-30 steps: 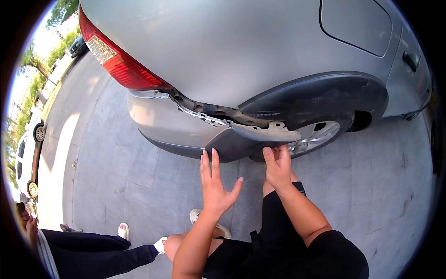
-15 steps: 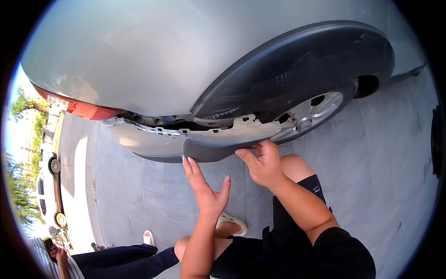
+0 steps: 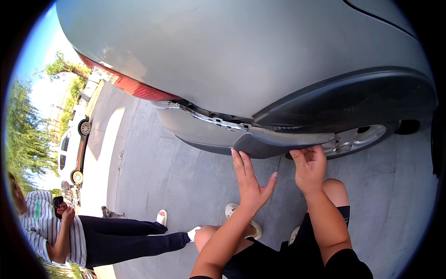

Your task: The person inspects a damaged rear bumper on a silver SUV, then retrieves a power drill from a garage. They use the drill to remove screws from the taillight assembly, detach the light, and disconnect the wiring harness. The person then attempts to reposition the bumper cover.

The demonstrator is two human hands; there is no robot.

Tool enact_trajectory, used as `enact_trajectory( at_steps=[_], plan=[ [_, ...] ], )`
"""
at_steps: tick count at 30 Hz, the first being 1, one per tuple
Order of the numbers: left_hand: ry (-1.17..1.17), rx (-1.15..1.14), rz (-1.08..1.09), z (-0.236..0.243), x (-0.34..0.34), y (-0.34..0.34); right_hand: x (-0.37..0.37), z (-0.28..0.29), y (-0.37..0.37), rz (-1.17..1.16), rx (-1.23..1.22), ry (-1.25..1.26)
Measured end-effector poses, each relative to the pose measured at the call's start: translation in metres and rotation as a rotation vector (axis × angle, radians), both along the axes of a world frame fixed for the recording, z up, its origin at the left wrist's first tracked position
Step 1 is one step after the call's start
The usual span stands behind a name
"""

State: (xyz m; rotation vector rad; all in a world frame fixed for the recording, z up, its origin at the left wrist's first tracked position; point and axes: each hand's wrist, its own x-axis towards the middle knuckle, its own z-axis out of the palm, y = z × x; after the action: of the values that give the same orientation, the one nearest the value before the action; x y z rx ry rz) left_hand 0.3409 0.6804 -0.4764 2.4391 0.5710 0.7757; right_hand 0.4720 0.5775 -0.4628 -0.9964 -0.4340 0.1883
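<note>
The rear bumper (image 3: 200,132) of a silver car stands partly away from the body panel (image 3: 223,60), leaving a dark gap with a scuffed, pale upper edge. My right hand (image 3: 310,171) is closed on the bumper's end beside the rear wheel (image 3: 360,138), thumb below and fingers curled at its edge. My left hand (image 3: 252,193) has its fingers stretched and thumb apart; its fingertips touch the lower edge of the dark bumper trim (image 3: 262,145). A red tail light (image 3: 139,87) sits above the bumper's far left end.
A black wheel-arch cladding (image 3: 353,102) curves over the wheel. At the left stands a person (image 3: 51,228) in a striped shirt, holding a phone (image 3: 58,204). Grey paving (image 3: 153,181) lies under the car. A white parked car (image 3: 69,149) and trees (image 3: 28,135) are farther off.
My view has turned, so the car and both hands appear farther right. The bumper's end sits closer to the body, and the gap looks narrower. Both hands remain at the bumper.
</note>
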Motion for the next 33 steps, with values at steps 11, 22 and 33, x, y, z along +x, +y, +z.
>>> enact_trajectory(
  at_steps=[11,22,33],
  plan=[
    [0.058,-0.017,0.001,0.014,-0.006,0.006,0.007,-0.006,0.000,-0.112,-0.173,-0.109],
    [0.038,-0.050,-0.029,0.013,-0.013,0.011,0.004,0.038,-0.022,0.148,-0.857,-0.094],
    [-0.206,-0.212,-0.223,-0.003,-0.023,0.027,-0.072,0.139,0.139,0.021,-0.611,-1.512]
  ],
)
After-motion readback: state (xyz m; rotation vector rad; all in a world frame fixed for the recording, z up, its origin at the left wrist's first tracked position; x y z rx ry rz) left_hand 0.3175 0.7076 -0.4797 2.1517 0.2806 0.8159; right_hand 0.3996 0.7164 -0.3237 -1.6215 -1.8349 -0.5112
